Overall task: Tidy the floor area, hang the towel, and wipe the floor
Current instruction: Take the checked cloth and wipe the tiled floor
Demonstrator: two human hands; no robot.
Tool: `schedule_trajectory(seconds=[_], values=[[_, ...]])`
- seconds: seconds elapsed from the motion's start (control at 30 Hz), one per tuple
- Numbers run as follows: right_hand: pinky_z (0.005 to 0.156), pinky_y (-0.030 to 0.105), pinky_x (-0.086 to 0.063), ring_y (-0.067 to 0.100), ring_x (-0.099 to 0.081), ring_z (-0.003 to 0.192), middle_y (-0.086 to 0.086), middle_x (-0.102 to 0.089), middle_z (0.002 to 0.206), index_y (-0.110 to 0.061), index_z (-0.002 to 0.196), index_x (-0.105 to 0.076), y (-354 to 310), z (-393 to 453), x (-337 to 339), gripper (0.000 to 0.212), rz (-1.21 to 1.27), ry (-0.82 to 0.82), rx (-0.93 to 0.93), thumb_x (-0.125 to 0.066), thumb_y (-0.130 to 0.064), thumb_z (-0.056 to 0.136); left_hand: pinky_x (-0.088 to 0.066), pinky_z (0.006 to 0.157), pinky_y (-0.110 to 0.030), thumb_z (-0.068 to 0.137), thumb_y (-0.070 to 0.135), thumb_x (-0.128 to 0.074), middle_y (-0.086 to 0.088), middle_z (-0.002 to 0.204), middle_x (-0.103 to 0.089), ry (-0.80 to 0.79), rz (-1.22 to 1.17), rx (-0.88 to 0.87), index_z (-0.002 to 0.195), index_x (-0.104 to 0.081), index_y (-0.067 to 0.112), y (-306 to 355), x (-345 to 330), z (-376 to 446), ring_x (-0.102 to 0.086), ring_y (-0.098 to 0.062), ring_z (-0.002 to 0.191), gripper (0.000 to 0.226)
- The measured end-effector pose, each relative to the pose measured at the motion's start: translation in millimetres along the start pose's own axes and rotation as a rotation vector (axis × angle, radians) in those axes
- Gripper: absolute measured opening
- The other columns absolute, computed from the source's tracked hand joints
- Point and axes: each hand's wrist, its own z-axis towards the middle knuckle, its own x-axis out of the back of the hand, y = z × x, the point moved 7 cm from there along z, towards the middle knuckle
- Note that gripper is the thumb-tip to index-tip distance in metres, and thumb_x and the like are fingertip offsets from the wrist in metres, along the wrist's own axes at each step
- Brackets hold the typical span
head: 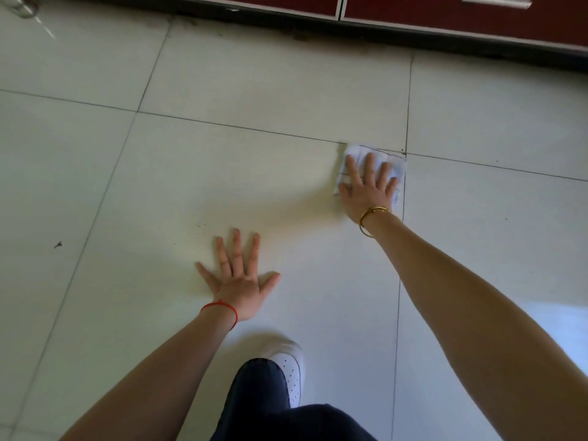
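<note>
nearest, a white perforated sneaker (288,370) stands on the pale glossy tiled floor (191,173). ahead of it the left hand (237,276) lies flat on bare tile, fingers spread, holding nothing. farther out, the right hand (369,186) presses open-fingered on a folded white cloth (394,167) at a grout crossing. the cloth looks soft, light, likely to bunch; a flat palm at its centre suits it.
</note>
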Motion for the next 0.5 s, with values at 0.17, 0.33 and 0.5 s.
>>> schedule_trajectory(seconds=[0.17,0.33,0.5], values=[[0.115,0.054,0.011,0.036,0.02,0.143,0.003,0.019,0.159,-0.036,0.15,0.01,-81.7,-19.2,-22.8,0.061,-0.104,-0.028,0.33,-0.022,-0.045,0.099,0.011,0.103,-0.074,0.06,0.079,0.015,0.004,0.139,0.055,-0.013,-0.003,-0.009,0.134,0.043,0.037,1.0,-0.3,0.3,0.05,-0.031,0.127,0.089],[0.116,0.05,0.014,0.032,0.024,0.143,0.001,0.022,0.158,-0.037,0.15,0.01,-93.8,-43.8,-36.0,0.059,-0.129,-0.042,0.485,-0.022,-0.044,0.1,0.009,0.104,-0.075,0.059,0.079,0.016,0.004,0.139,0.055,-0.012,0.0,-0.005,0.132,0.044,0.038,1.5,-0.4,0.5,0.047,-0.033,0.131,0.088],[0.116,0.051,0.013,0.037,0.02,0.143,0.003,0.018,0.159,-0.037,0.151,0.006,-50.4,-0.8,-11.5,0.061,-0.027,-0.004,0.237,-0.025,-0.047,0.098,0.01,0.102,-0.075,0.047,0.085,0.032,0.003,0.137,0.057,-0.036,0.018,-0.007,0.13,0.047,0.037,2.7,-0.5,-0.1,0.047,-0.034,0.13,0.098]])
